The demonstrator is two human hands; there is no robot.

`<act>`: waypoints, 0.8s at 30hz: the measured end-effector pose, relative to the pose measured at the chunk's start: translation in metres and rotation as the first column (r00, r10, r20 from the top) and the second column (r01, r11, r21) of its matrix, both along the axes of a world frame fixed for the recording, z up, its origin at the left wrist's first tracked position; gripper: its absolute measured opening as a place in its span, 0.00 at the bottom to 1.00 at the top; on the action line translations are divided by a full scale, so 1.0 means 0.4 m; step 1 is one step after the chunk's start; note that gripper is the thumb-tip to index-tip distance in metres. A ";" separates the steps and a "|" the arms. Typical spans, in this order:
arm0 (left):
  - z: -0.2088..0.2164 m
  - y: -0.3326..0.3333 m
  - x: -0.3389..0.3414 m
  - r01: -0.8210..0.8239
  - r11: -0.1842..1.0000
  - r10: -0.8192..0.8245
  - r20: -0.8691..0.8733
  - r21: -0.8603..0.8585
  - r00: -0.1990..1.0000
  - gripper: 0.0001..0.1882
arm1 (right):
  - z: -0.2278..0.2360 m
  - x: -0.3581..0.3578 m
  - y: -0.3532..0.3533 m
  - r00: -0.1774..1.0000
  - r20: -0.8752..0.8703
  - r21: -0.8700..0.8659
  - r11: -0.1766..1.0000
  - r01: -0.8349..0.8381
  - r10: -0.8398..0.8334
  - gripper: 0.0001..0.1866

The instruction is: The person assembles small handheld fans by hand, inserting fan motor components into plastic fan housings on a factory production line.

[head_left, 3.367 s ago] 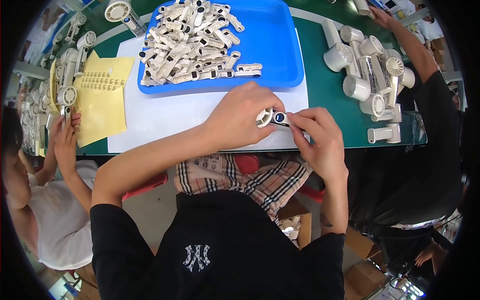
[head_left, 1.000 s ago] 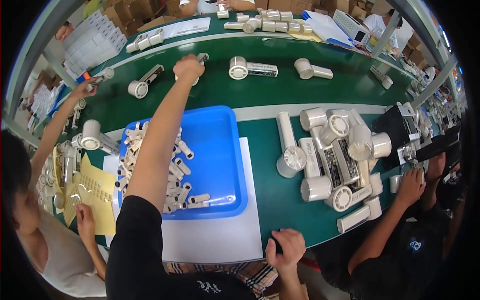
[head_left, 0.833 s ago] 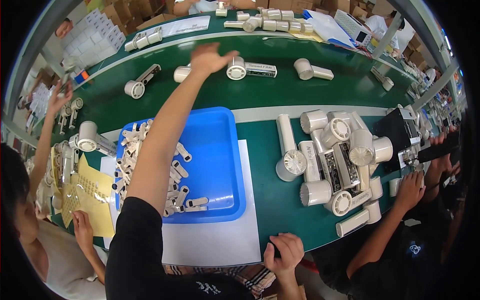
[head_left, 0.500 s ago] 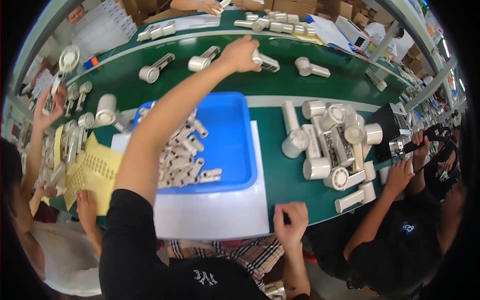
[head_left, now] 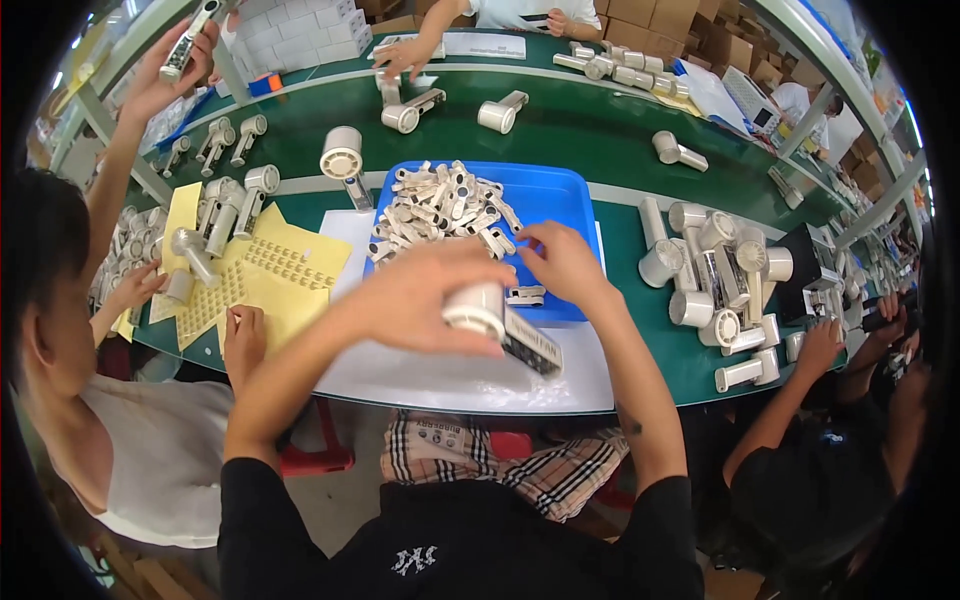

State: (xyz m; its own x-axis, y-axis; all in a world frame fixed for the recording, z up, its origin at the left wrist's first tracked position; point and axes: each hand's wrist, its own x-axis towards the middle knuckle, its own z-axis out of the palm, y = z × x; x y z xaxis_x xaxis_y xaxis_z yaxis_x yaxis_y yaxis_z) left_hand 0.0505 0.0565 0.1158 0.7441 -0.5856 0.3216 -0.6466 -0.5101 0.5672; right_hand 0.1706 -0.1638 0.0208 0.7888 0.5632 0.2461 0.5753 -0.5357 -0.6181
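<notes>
My left hand (head_left: 420, 295) is wrapped round the head of a white handheld fan (head_left: 478, 308). The fan tilts over the near edge of the tray, its long handle, printed on one side, pointing down to the right. My right hand (head_left: 565, 262) reaches over the blue tray (head_left: 572, 200), fingers bent together at the right side of a pile of small white parts (head_left: 450, 200) with dark ends. Whatever those fingertips may pinch is too small to make out. Under the tray lies a white sheet (head_left: 470, 385).
On the right is a heap of white fans (head_left: 720, 275) beside a black device (head_left: 805, 265). One fan (head_left: 342, 155) stands left of the tray. Others lie on the green belt (head_left: 570, 115). Co-workers sit on both sides, one with yellow sheets (head_left: 270, 265); another person's hand (head_left: 405, 55) reaches across the belt.
My left hand has come back from the belt with a fan, now above the tray's near edge. My right hand has moved up from the table's edge to the small parts. The view has shifted.
</notes>
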 end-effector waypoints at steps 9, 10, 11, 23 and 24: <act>-0.238 -0.060 -0.144 -0.167 0.983 0.145 -0.250 -0.070 0.957 0.32 | -0.060 0.054 0.074 0.983 0.168 -0.247 0.961 0.120 -0.080 0.12; -0.256 -0.069 -0.149 -0.137 0.988 0.119 -0.211 -0.072 0.970 0.33 | -0.056 0.047 0.062 0.982 0.169 -0.249 0.961 0.122 -0.081 0.12; -0.272 -0.076 -0.154 -0.135 0.988 0.117 -0.212 -0.074 0.970 0.33 | -0.053 0.033 0.042 0.981 0.165 -0.186 0.974 0.130 -0.099 0.13; -0.275 -0.159 -0.091 -0.152 0.983 0.138 -0.128 -0.105 0.982 0.27 | 0.069 -0.291 -0.235 0.987 -0.156 0.215 0.974 0.071 -0.037 0.18; -0.265 -0.162 -0.077 -0.142 0.984 0.127 -0.137 -0.105 0.982 0.27 | 0.061 -0.305 -0.259 0.983 -0.178 0.224 0.972 0.076 -0.036 0.19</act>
